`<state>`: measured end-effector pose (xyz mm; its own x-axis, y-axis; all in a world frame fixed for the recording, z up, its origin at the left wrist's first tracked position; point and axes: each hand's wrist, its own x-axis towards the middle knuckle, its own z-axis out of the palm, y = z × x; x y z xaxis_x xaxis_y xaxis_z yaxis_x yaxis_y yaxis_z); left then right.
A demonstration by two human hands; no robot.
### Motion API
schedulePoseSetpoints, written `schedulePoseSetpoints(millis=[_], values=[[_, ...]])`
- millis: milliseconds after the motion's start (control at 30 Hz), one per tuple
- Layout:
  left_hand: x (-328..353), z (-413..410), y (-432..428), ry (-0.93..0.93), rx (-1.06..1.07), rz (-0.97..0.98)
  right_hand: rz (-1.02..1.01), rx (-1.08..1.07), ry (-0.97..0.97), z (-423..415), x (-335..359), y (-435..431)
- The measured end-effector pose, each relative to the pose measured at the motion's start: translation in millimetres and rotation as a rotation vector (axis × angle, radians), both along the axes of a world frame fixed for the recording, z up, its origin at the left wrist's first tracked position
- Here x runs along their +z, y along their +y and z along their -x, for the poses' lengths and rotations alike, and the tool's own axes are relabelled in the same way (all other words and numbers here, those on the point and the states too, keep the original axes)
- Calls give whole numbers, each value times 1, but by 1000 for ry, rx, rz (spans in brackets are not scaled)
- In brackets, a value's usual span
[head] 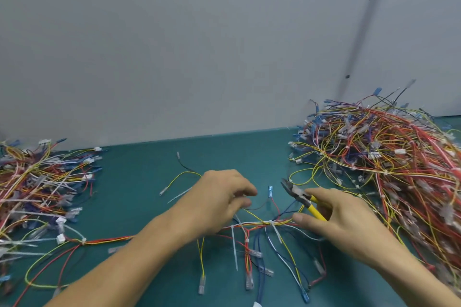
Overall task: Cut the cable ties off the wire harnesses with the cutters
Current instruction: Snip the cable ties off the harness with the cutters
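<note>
Cutters (303, 200) with yellow handles sit in the right hand (349, 227), fingers curled round the handles, the dark jaws pointing up and away from the grip and slightly parted. Just beneath that grip, touching the thumb tip, lies the wire harness (252, 225), stretched across the green mat (149, 169) toward the left hand (219, 202). A white cable tie (276, 232) cinches the harness just beside the thumb; a second cable tie (234, 244) hangs nearer the left hand. That hand's fingers curl over the wires, but the palm hides whether they actually grip anything, so I cannot tell. Beyond the cutters rises a large heap of harnesses (386, 169); a smaller heap (37, 187) lies well left of both hands.
</note>
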<state>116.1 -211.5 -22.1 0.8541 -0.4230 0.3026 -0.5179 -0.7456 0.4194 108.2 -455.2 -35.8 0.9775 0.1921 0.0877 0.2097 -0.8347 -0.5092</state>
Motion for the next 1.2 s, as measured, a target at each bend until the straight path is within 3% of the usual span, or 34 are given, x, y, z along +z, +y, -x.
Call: schedulePoseSetpoints(millis=[167, 300, 400, 467, 533, 667, 800, 933, 1100, 1200], values=[[-23, 23, -26, -26, 26, -66, 151, -37, -10, -1, -21, -9], [-29, 53, 8, -194, 341, -42, 211, 39, -139, -9, -42, -7], [-27, 71, 55, 7, 700, -298, 224, 91, -114, -14, -61, 3], [-31, 78, 76, 179, 762, -513, 250, 115, -94, -13, -64, 13], [-36, 77, 86, 233, 752, -614, 267, 142, -26, -11, -61, 19], [-30, 73, 83, 141, 618, -688, 299, 176, -16, -15, -58, 7], [-21, 84, 70, -148, 367, -737, 226, 147, -31, -29, -64, -28], [-25, 84, 57, -448, 143, -510, 249, 151, -6, -32, -62, -37], [-39, 75, 74, -266, 92, -650, 308, 145, -31, -11, -41, -11], [-43, 75, 82, -231, 100, -554, 328, 149, -83, -7, -37, 1]])
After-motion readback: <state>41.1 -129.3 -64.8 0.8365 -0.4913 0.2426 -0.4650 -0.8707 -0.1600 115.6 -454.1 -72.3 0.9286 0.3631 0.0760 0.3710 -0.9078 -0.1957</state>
